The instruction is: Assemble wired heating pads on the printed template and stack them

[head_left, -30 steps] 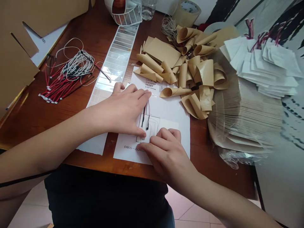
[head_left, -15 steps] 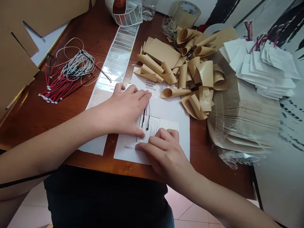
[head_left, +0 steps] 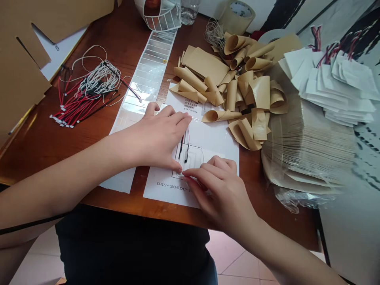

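Wires (head_left: 181, 148): on the printed sheet (head_left: 224, 138), long axis far-to-near, black tips pointing at the worktop's (head_left: 251, 178) front edge.
Left hand (head_left: 158, 136): spread, palm down, laid over the wires' far stretch.
Right hand (head_left: 224, 184): thumb and forefinger nearly meeting beside the left thumb; any hold, can't tell.
Room: wood strip right of the sheet; paper rolls (head_left: 232, 95) crowd its far end.

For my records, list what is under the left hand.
Part of the printed sheet lies under the left hand, and black and red wires emerge from beneath it. Where they lead, and anything else the hand covers, cannot be seen.
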`<state>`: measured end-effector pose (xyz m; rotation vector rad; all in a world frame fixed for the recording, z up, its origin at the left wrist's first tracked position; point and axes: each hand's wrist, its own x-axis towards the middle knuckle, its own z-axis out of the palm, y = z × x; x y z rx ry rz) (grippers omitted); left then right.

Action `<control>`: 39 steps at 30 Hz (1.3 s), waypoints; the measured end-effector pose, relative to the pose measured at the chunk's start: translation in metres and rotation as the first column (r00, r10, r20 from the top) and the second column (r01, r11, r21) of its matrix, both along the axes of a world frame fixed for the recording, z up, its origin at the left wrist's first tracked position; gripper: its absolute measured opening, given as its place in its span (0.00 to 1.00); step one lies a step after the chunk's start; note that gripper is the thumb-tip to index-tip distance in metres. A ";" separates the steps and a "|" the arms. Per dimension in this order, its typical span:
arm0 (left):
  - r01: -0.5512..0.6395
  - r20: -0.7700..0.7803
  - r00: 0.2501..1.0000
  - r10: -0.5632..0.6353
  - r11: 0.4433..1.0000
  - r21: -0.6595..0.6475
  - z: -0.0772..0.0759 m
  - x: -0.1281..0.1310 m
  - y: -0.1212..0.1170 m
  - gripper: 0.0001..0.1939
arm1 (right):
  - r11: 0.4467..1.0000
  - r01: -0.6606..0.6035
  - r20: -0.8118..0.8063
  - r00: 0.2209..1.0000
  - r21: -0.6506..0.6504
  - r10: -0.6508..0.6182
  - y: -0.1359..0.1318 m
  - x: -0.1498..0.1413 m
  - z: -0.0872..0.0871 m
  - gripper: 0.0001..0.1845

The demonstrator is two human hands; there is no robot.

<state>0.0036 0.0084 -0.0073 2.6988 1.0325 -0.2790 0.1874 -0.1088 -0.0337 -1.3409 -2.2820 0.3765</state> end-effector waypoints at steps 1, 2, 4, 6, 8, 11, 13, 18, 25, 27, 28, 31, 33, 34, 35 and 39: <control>0.003 0.003 1.000 -0.003 1.000 0.005 0.000 0.000 0.000 0.55 | 1.000 -0.009 -0.010 1.000 -0.011 0.009 0.001 0.000 0.000 0.07; 0.006 0.007 1.000 -0.006 1.000 0.007 0.000 -0.001 0.001 0.55 | 1.000 -0.015 -0.021 1.000 -0.022 0.015 0.001 0.000 0.001 0.07; 0.014 0.022 1.000 -0.014 1.000 0.001 -0.001 -0.002 0.002 0.54 | 0.999 -0.013 -0.035 0.999 -0.038 0.012 0.002 0.000 0.001 0.08; 0.018 0.040 0.999 -0.018 1.000 -0.010 -0.002 -0.003 0.003 0.54 | 0.999 0.002 -0.037 0.999 -0.046 -0.004 0.002 0.000 0.002 0.08; 0.016 0.048 0.999 -0.016 1.000 -0.018 -0.003 -0.004 0.004 0.54 | 0.998 0.012 -0.040 0.999 -0.059 -0.014 0.003 0.001 0.003 0.08; 0.017 0.043 0.999 -0.016 1.000 -0.024 -0.003 -0.005 0.005 0.55 | 0.997 0.023 -0.046 0.999 -0.076 -0.027 0.005 0.002 0.006 0.08; 0.021 0.035 0.999 -0.020 0.999 -0.030 -0.002 -0.005 0.005 0.55 | 0.996 0.034 -0.043 0.998 -0.082 -0.038 0.005 0.002 0.006 0.08; -0.010 0.032 0.999 0.011 0.998 -0.058 0.001 -0.004 0.004 0.53 | 0.995 0.043 -0.026 0.999 -0.088 -0.045 0.006 0.003 0.006 0.08; -0.005 0.041 0.999 0.008 0.998 -0.070 0.000 -0.003 0.003 0.56 | 0.996 0.042 0.009 0.999 -0.080 -0.042 0.007 0.004 0.004 0.08; -0.010 0.037 0.999 0.013 0.997 -0.075 0.000 -0.003 0.002 0.57 | 0.997 0.040 0.026 0.999 -0.067 -0.038 0.008 0.004 0.003 0.08; -0.010 0.037 0.999 0.013 0.997 -0.074 0.000 -0.003 0.002 0.57 | 0.998 0.041 0.034 0.999 -0.057 -0.039 0.008 0.004 0.002 0.07; 0.001 0.035 0.999 0.001 0.998 -0.063 -0.001 -0.003 0.001 0.57 | 0.999 0.039 0.042 0.998 -0.028 -0.038 0.008 0.003 0.000 0.07; 0.008 0.030 1.000 -0.006 0.998 -0.055 -0.001 -0.002 0.000 0.56 | 0.999 0.036 0.038 0.999 -0.023 -0.035 0.008 0.003 -0.001 0.07; 0.008 0.026 1.000 -0.007 0.999 -0.053 -0.001 -0.002 -0.001 0.56 | 0.999 0.035 0.037 0.999 -0.026 -0.034 0.008 0.003 -0.001 0.07; 0.008 0.023 1.000 -0.007 0.999 -0.051 -0.001 -0.002 -0.001 0.56 | 0.999 0.035 0.038 0.999 -0.027 -0.034 0.008 0.003 -0.002 0.07; 0.007 0.020 1.000 -0.005 0.998 -0.059 0.000 -0.001 -0.002 0.56 | 0.999 0.030 0.052 0.998 -0.011 -0.030 0.009 0.004 -0.003 0.09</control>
